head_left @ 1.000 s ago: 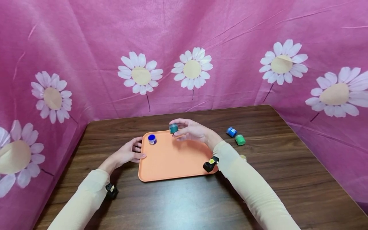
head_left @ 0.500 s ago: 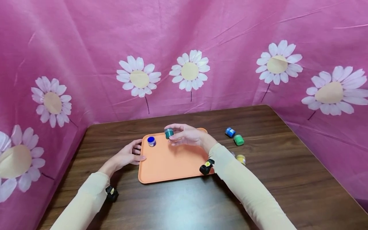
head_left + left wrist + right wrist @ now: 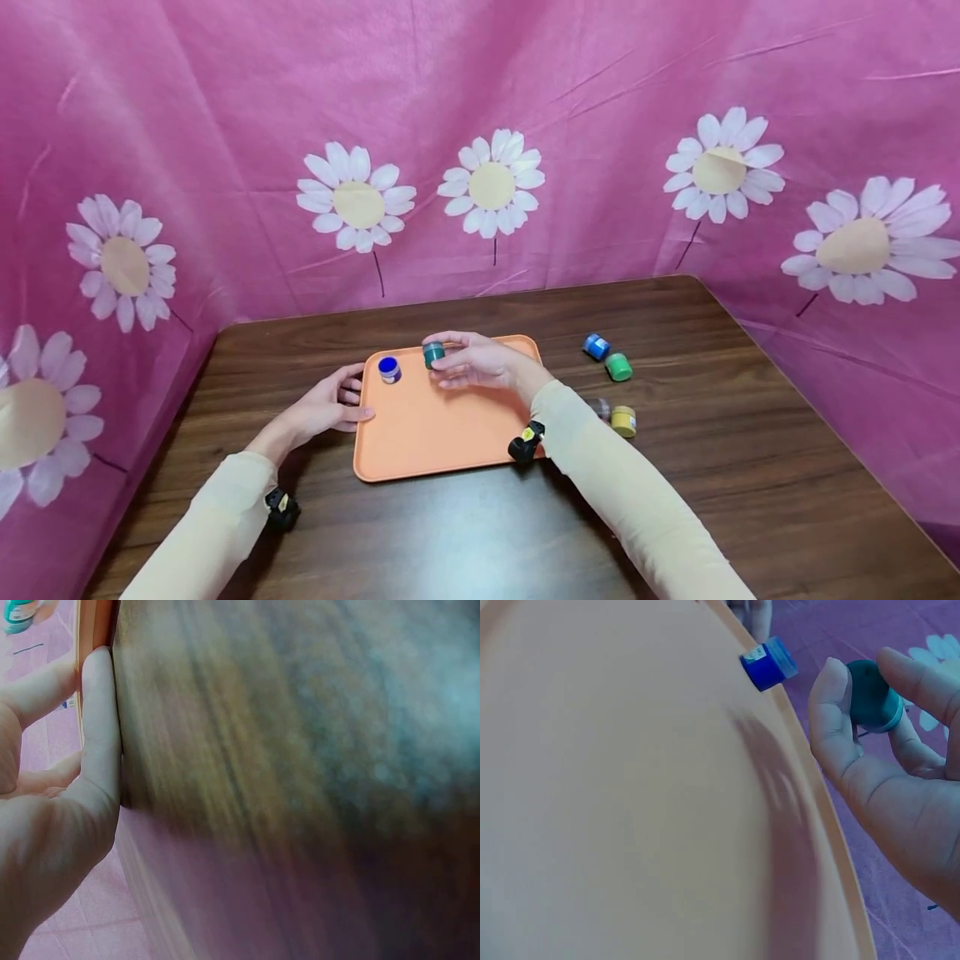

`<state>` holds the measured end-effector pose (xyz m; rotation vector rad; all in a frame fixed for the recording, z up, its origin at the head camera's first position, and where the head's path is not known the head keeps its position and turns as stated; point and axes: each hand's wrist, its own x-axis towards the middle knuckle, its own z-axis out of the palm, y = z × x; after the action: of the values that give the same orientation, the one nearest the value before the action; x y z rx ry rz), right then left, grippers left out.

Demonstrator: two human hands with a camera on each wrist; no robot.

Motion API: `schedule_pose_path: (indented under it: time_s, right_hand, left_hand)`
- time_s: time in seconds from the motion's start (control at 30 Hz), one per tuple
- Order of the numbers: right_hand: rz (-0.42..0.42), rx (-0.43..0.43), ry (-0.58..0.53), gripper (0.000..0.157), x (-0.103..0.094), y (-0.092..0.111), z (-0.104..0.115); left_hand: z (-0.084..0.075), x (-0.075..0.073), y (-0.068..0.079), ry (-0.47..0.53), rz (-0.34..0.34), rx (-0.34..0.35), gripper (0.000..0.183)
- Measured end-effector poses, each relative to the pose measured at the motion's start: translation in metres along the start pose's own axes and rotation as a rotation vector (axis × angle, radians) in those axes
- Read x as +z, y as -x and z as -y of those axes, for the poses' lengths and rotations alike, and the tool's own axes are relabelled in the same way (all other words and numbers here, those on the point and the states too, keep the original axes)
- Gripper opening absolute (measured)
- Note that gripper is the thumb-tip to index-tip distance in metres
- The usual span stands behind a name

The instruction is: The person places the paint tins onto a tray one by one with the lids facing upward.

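An orange tray [image 3: 438,437] lies on the table. At its left edge my left hand [image 3: 321,410] holds the rim, thumb over it and fingers along the outer side; the left wrist view shows the thumb [image 3: 98,712] against the rim. Above the tray's far part, my right hand [image 3: 480,364] pinches a small teal paint jar [image 3: 433,356] between thumb and fingers. In the right wrist view this jar [image 3: 871,697] is clear of the tray surface. A dark blue paint jar [image 3: 389,370] stands in the tray's far left corner.
Right of the tray, a blue jar [image 3: 597,347] lies tipped beside a green jar [image 3: 618,367]. Nearer, a yellow jar [image 3: 623,422] stands by a greyish jar [image 3: 600,407], partly hidden by the right sleeve. A pink flowered cloth [image 3: 600,233] hangs behind the wooden table [image 3: 720,433].
My right hand has moved left and lower with the teal jar, closer to the dark blue jar. The yellow and greyish jars have come into view past the sleeve. My left hand stays at the tray.
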<state>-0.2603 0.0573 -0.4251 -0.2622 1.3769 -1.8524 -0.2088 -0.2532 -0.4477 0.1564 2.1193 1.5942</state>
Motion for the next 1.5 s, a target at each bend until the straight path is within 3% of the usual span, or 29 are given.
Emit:
schedule_pose_path:
  time_s: [0.37,0.63,0.83,1.13,1.5]
  right_hand:
    - [-0.092,0.019,0.028,0.052,0.002,-0.009,-0.005]
    - [-0.172,-0.032,0.136,0.05,0.003,-0.015,-0.005]
    - [-0.19,-0.052,0.158,0.061,0.003,-0.019,-0.007]
    - [-0.218,-0.046,0.308,0.052,0.006,-0.022,-0.012]
    - [-0.211,-0.043,0.346,0.053,0.01,-0.023,-0.011]
  left_hand:
    - [-0.005,0.001,-0.001,-0.009,0.002,0.008,0.091]
    - [-0.008,0.001,-0.002,-0.01,0.003,0.008,0.091]
    - [-0.007,0.001,-0.002,-0.011,0.001,0.005,0.09]
    - [-0.004,0.001,-0.002,-0.012,-0.005,-0.001,0.09]
    - [-0.003,-0.001,-0.001,-0.009,-0.013,-0.011,0.09]
